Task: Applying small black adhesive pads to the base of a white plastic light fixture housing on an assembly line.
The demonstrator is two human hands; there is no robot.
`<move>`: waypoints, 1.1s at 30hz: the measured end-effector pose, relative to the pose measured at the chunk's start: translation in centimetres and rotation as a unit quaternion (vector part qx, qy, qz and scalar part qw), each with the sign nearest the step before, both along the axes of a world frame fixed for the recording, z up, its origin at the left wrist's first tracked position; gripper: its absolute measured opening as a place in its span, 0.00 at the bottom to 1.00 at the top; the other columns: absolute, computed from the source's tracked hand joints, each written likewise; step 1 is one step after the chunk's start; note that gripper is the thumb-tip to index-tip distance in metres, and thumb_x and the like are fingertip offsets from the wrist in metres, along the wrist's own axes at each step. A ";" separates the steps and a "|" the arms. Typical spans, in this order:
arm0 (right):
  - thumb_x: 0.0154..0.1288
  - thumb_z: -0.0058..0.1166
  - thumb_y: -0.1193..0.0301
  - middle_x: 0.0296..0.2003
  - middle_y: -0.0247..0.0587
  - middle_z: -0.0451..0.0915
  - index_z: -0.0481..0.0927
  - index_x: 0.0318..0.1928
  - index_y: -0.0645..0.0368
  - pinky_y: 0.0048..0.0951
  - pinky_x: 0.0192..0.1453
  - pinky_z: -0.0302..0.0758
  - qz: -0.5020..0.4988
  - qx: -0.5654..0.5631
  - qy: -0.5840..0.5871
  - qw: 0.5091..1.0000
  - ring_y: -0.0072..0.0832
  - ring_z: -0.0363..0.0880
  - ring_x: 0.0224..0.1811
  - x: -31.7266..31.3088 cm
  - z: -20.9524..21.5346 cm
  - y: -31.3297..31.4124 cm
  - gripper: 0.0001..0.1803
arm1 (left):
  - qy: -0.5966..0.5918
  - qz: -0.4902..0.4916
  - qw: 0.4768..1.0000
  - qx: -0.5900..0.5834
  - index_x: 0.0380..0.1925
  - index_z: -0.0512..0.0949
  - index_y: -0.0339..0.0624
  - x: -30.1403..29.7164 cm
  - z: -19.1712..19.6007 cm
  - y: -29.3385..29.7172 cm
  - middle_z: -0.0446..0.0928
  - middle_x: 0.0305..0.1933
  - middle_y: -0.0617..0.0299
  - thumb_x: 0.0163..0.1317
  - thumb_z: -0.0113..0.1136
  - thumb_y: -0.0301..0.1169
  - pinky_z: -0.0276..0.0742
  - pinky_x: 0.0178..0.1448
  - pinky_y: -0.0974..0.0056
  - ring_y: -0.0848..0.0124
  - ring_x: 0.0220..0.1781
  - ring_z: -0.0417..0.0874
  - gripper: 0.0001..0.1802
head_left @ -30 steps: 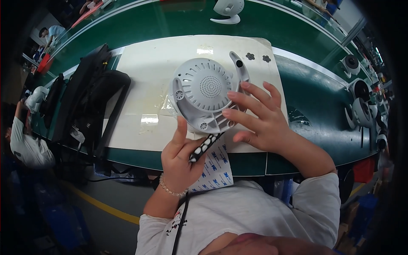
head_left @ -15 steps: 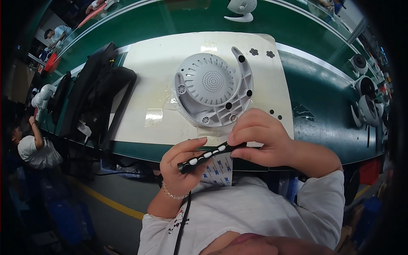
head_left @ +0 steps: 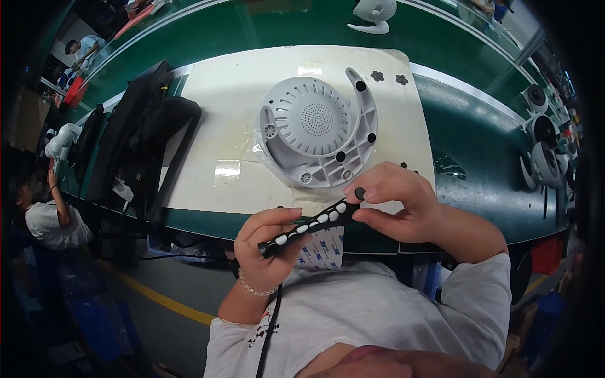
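I am holding a black strip [head_left: 309, 225] of small round pads in the lower middle of the frame, just below the edge of the cream mat [head_left: 214, 126] on the green tabletop [head_left: 479, 120]. My left hand [head_left: 268, 242] is clamped around the strip's lower end, fingers wrapped over it. My right hand [head_left: 394, 201] is pinching at the upper end, where thumb and forefinger are closing on one dark round pad [head_left: 360, 192].

To do this well, I judge that I should be keeping the left hand firm so the strip is not bending, and peeling the pad slowly and flat so that it is not curling or sticking to my fingertip. The white round fan base [head_left: 318, 132] is lying upside down on the mat just above my hands, with dark spots around its foot.

Much is staying unclear to me. I cannot tell whether the pad is already free of the strip or only gripped. The strip's underside is hidden, and a white printed sheet [head_left: 324, 249] behind it is partly covered by my hands. The black bags [head_left: 135, 145] at the left and the fan parts [head_left: 542, 157] at the right edge are bending and blurring toward the rim.
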State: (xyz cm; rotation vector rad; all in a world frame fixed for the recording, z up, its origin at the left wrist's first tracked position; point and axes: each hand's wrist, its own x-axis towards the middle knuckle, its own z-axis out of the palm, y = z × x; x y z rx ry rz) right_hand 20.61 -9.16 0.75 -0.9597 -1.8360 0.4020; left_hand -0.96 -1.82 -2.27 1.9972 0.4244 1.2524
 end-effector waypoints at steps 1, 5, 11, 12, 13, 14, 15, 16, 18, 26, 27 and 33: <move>0.46 0.59 0.85 0.34 0.43 0.75 0.65 0.44 0.54 0.34 0.41 0.72 0.000 0.000 0.000 1.000 0.38 0.76 0.40 -0.2 0.1 0.0 0.25 | 0.007 0.002 1.000 -0.004 0.24 0.72 0.34 -0.1 0.0 -0.1 0.77 0.37 0.53 0.38 0.68 0.21 0.75 0.39 0.68 0.66 0.35 0.79 0.14; 0.46 0.59 0.86 0.30 0.41 0.76 0.64 0.47 0.53 0.32 0.37 0.72 -0.012 0.071 -0.063 0.995 0.36 0.78 0.37 -0.5 0.3 0.2 0.28 | 0.002 0.007 1.000 -0.018 0.24 0.72 0.34 -0.1 -0.1 -0.2 0.77 0.36 0.53 0.39 0.68 0.20 0.75 0.39 0.68 0.66 0.35 0.79 0.13; 0.46 0.60 0.83 0.35 0.42 0.75 0.63 0.49 0.56 0.33 0.43 0.72 -0.001 0.038 0.048 0.998 0.36 0.77 0.41 -0.4 -0.3 0.1 0.28 | 0.019 0.006 1.000 -0.018 0.24 0.72 0.34 -0.1 -0.1 0.1 0.77 0.36 0.53 0.39 0.68 0.21 0.74 0.38 0.69 0.66 0.34 0.79 0.13; 0.47 0.61 0.80 0.36 0.42 0.76 0.65 0.47 0.58 0.33 0.45 0.71 -0.007 0.012 0.099 0.995 0.35 0.76 0.43 -0.4 0.0 0.1 0.26 | 0.016 0.003 1.000 -0.008 0.25 0.72 0.35 -0.3 -0.3 0.4 0.76 0.38 0.52 0.40 0.68 0.21 0.74 0.38 0.68 0.66 0.34 0.79 0.13; 0.48 0.61 0.79 0.40 0.44 0.74 0.62 0.49 0.59 0.32 0.47 0.70 -0.001 0.035 0.053 0.998 0.34 0.75 0.45 0.6 0.5 0.2 0.28 | 0.009 -0.004 1.000 0.003 0.25 0.71 0.35 -0.3 -0.7 0.6 0.75 0.41 0.51 0.40 0.68 0.22 0.74 0.38 0.68 0.67 0.33 0.79 0.14; 0.48 0.60 0.80 0.42 0.44 0.73 0.61 0.50 0.59 0.31 0.48 0.69 -0.030 0.056 0.066 0.996 0.33 0.74 0.46 1.7 0.4 0.5 0.29 | -0.007 -0.001 0.999 -0.033 0.26 0.71 0.36 -0.5 -1.3 0.6 0.73 0.44 0.49 0.41 0.68 0.22 0.74 0.38 0.68 0.67 0.33 0.78 0.14; 0.48 0.59 0.81 0.43 0.44 0.72 0.60 0.51 0.59 0.30 0.49 0.68 -0.057 0.077 0.079 0.992 0.32 0.74 0.46 2.8 0.2 1.0 0.29 | -0.023 0.002 0.997 -0.068 0.26 0.71 0.36 -0.8 -1.8 0.5 0.71 0.48 0.48 0.41 0.68 0.23 0.74 0.37 0.68 0.67 0.32 0.78 0.15; 0.49 0.56 0.82 0.44 0.43 0.71 0.59 0.51 0.59 0.28 0.49 0.66 -0.111 0.099 0.081 0.986 0.29 0.72 0.47 4.4 0.1 1.9 0.29 | -0.024 0.000 0.997 -0.068 0.26 0.71 0.36 -0.9 -1.9 0.6 0.63 0.56 0.44 0.41 0.68 0.24 0.73 0.37 0.69 0.67 0.34 0.77 0.15; 0.55 0.51 0.81 0.44 0.42 0.69 0.59 0.53 0.59 0.27 0.49 0.66 -0.242 -0.003 0.107 0.964 0.28 0.71 0.47 7.5 0.1 3.3 0.25 | -0.032 0.005 0.998 -0.053 0.26 0.71 0.36 -0.2 -1.6 0.9 0.58 0.60 0.42 0.40 0.69 0.24 0.73 0.35 0.71 0.66 0.37 0.76 0.15; 0.55 0.48 0.84 0.54 0.47 0.60 0.42 0.61 0.47 0.21 0.37 0.73 -0.063 -0.242 0.335 0.908 0.27 0.76 0.38 2.8 2.9 4.1 0.39 | 0.084 -0.025 0.996 0.004 0.23 0.79 0.42 1.2 0.9 2.7 0.44 0.65 0.34 0.39 0.69 0.30 0.47 0.66 0.54 0.42 0.67 0.48 0.09; 0.55 0.49 0.84 0.54 0.47 0.60 0.43 0.61 0.46 0.21 0.38 0.74 -0.056 -0.271 0.343 0.898 0.25 0.76 0.36 2.4 3.8 4.2 0.39 | 0.092 -0.023 0.995 -0.007 0.23 0.80 0.42 1.5 1.5 2.9 0.43 0.65 0.32 0.39 0.68 0.28 0.47 0.66 0.54 0.42 0.67 0.49 0.09; 0.59 0.48 0.78 0.45 0.48 0.70 0.42 0.62 0.52 0.25 0.36 0.74 -0.039 -0.174 0.314 0.933 0.26 0.77 0.33 7.1 1.2 7.5 0.36 | 0.176 0.013 0.984 -0.012 0.24 0.81 0.46 1.1 1.1 3.6 0.38 0.66 0.33 0.35 0.70 0.27 0.43 0.68 0.56 0.43 0.68 0.46 0.12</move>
